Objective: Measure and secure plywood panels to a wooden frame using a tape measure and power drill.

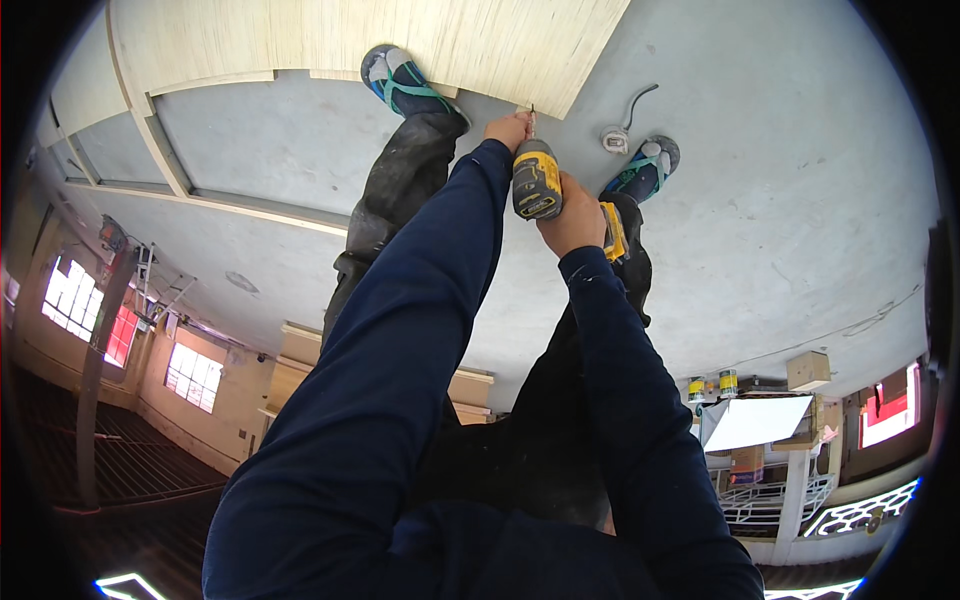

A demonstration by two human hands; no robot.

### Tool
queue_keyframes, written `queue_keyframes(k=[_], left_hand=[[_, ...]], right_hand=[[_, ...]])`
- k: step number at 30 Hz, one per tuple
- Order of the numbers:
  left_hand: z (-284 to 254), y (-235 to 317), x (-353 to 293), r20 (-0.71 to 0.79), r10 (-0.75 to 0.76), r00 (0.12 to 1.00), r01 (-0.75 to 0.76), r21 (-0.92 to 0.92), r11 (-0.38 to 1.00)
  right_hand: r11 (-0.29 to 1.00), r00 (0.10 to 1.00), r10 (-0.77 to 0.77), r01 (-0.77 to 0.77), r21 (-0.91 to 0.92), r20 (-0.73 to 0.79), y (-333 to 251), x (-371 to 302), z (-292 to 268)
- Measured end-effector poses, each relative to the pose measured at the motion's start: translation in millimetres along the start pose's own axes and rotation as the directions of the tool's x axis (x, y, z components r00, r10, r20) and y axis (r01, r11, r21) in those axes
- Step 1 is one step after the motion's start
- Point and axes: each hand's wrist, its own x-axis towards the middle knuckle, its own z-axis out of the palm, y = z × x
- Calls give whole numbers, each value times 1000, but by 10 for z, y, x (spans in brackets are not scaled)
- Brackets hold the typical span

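Note:
My right hand [577, 218] grips a yellow and black cordless drill [537, 180], its nose turned away from me toward a pale plywood panel [440, 40]. Beside the front of the drill, my left hand [508, 131] is closed, with its fingertips pressed together at the panel's near edge by the bit. Whatever they pinch is too small to make out. Under that edge, close to the fingers, a short bit of wood shows. A white tape measure [614, 139] with a dark strap lies on the floor to the right of the drill.
My sandalled feet stand apart, the left one [405, 85] at the panel's edge, the right one [645, 168] near the tape measure. A wooden frame [160, 150] extends to the left over the grey floor [780, 200]. Boards [300, 350] lie behind me; cans [728, 382] stand behind right.

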Motion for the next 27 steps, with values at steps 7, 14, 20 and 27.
queue_keyframes(k=[7,14,20,27], left_hand=[[-71,-216,-232,-212,30,977,22,237,971],[-258,373,-1165,-377,-12,926,-53,-163,985],[-340,864,-1375,-544,77,836,13,160,987],[-363,861,-1261,-519,20,854,7,51,999]], right_hand=[[997,998,6,-2,-72,63,-175,40,-35],[974,984,53,-13,-227,170,-361,114,-218],[973,989,27,8,-231,148,-302,167,-260],[961,981,43,11,-276,188,-352,279,-336]])
